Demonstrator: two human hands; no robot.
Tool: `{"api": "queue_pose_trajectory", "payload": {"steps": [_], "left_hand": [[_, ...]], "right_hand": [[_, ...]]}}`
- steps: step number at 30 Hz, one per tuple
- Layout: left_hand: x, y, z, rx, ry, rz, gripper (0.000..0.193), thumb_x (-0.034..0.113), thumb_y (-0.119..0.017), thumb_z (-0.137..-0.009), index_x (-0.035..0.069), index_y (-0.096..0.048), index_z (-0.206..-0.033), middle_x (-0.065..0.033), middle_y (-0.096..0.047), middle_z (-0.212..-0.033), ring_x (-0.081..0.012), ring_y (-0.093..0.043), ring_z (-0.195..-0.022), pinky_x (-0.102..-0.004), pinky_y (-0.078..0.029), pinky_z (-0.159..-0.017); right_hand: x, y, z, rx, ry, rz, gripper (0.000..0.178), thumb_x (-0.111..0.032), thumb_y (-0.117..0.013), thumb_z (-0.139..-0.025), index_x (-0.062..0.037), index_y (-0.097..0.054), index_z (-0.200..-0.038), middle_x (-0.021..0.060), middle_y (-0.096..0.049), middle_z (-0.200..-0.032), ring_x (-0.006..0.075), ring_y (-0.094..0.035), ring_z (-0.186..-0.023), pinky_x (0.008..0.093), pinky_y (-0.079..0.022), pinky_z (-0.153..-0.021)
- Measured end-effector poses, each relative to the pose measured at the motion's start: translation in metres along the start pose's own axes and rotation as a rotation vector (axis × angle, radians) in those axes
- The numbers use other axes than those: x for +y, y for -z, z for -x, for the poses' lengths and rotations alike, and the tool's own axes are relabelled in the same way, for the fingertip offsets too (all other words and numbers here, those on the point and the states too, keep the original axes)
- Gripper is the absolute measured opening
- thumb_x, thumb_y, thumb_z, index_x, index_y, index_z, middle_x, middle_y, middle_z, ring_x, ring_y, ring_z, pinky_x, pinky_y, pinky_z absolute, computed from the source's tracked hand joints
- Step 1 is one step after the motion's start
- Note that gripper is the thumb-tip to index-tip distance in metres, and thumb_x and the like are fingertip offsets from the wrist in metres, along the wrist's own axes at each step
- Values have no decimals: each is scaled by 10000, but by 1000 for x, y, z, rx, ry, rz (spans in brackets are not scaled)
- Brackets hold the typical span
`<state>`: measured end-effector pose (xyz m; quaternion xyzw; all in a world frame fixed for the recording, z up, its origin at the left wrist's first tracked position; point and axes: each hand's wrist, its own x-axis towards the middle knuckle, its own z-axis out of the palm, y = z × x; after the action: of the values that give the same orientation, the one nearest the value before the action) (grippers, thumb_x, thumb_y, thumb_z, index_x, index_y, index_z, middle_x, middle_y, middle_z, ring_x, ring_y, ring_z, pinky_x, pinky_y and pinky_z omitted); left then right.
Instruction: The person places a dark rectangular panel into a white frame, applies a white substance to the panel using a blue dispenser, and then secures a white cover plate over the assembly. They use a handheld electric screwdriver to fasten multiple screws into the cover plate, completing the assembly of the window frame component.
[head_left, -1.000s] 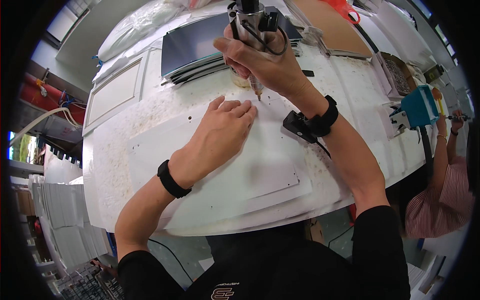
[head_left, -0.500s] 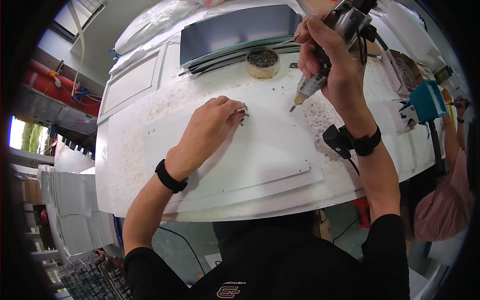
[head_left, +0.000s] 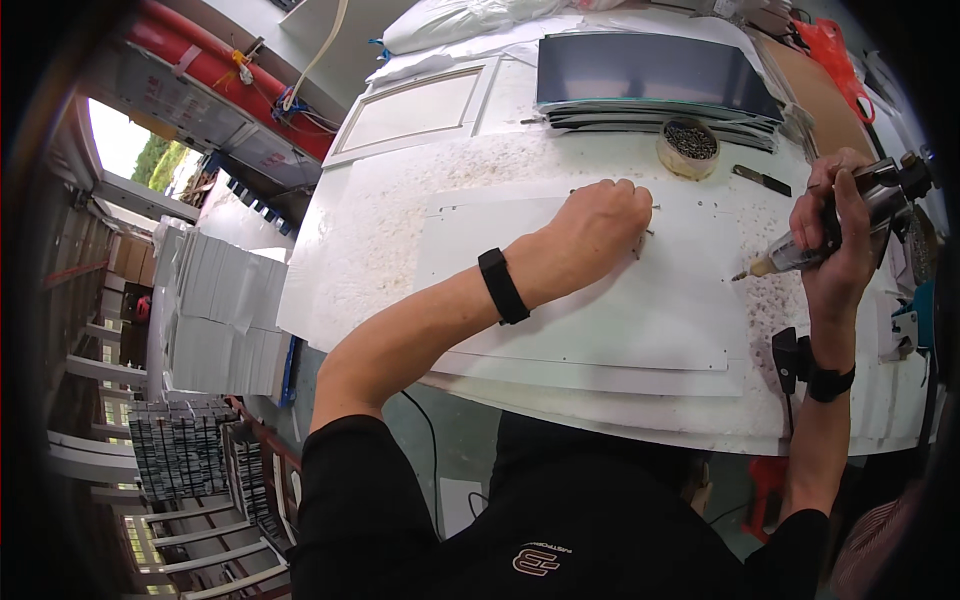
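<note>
My left hand [head_left: 600, 235] is closed in a pinch above the far part of a flat white panel [head_left: 560, 310]. Several small screws [head_left: 650, 232] poke out past its fingertips. In my right hand [head_left: 840, 225] is a metal-bodied power screwdriver [head_left: 798, 252], gripped with the fingers wrapped round it. Its bit points left, and the tip is close to the panel's right edge; whether it touches is not clear. Small dark holes or screw heads dot the panel near its edges. Beyond the panel stands a round tub [head_left: 688, 150] full of screws.
Dark glossy sheets [head_left: 650, 75] are stacked at the back of the white table [head_left: 350, 240]. A framed white panel [head_left: 415, 105] lies at the far left. A dark flat tool [head_left: 762, 180] rests right of the tub. Stacked white boards [head_left: 230, 310] stand left of the table.
The head view has turned, so the table and things on it sit further right. Both hands keep their hold. The screwdriver now tilts flatter, with its tip by the panel's right edge.
</note>
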<state>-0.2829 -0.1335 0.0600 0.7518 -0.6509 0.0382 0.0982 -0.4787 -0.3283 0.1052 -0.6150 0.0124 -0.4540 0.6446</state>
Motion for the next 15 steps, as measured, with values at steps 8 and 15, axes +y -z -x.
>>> {"api": "queue_pose_trajectory", "payload": {"steps": [8, 15], "left_hand": [[-1, -2, 9, 52, 120, 291, 160, -6, -656, -869, -7, -558, -996, -175, -648, -869, -344, -628, -743, -414, -502, -695], [25, 14, 26, 131, 247, 574, 67, 27, -653, -950, -17, -691, -983, -113, -705, -950, -188, -665, -785, -299, -545, -761]], "right_hand": [[-11, -13, 2, -73, 36, -57, 219, -284, -578, -1041, -67, -563, -1064, 56, -563, -940, 49, -418, -526, 237, -374, -503], [-16, -17, 11, -18, -15, -174, 258, -306, -554, -1050, -54, -542, -1101, 52, -546, -943, 63, -414, -521, 237, -392, -484]]}}
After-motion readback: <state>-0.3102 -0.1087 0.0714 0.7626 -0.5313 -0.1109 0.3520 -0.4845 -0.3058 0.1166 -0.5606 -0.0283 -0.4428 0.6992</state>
